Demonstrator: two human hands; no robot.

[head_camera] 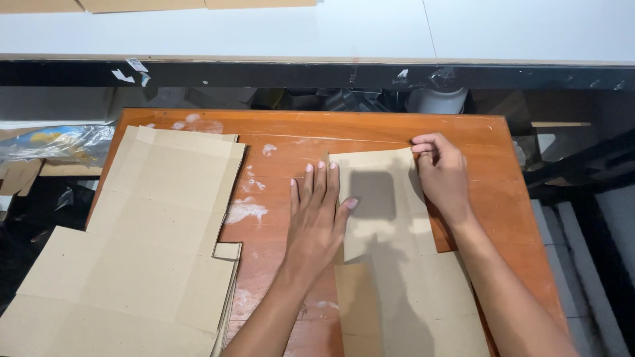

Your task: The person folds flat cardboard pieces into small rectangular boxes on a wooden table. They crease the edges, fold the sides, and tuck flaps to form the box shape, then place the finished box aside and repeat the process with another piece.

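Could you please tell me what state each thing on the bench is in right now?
Cardboard sheet: partly folded, pressed onto the wooden table.
Left hand: flat, fingers spread, pressing the sheet's left edge.
Right hand: fingers curled over the sheet's top right corner.
Cardboard stack: flat, unfolded, piled at the table's left.
Wooden table: smeared with white marks.

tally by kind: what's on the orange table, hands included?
Hands: 2, left hand and right hand, both pressing on the single sheet
Single cardboard sheet: 1
Cardboard stack: 1
Total: 4, all on the table
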